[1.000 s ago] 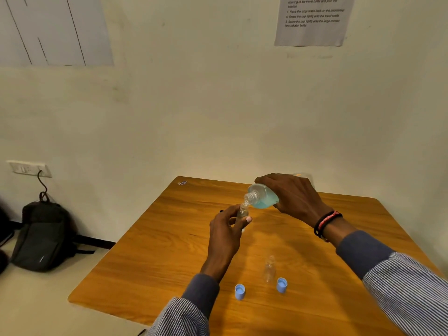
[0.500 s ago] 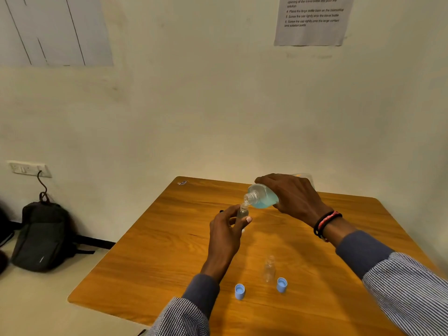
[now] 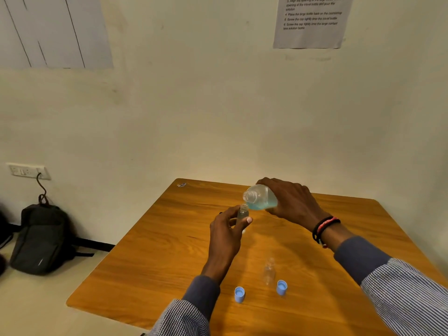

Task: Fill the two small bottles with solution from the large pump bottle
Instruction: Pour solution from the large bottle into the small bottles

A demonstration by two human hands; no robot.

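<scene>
My right hand grips the large clear bottle, which lies on its side with pale blue solution pooled along its lower side. Its open neck points left, just above and apart from the mouth of a small clear bottle. My left hand holds that small bottle upright above the wooden table. A second small clear bottle stands uncapped near the table's front. Two blue caps sit on either side of it. No pump head is in view.
A dark backpack leans against the wall on the floor at left, under a wall socket. A printed instruction sheet hangs on the wall. A small scrap lies at the table's far left corner.
The large bottle's neck has lifted slightly off the small bottle's mouth and tipped back toward level. My left hand and the small bottle have stayed in place.
</scene>
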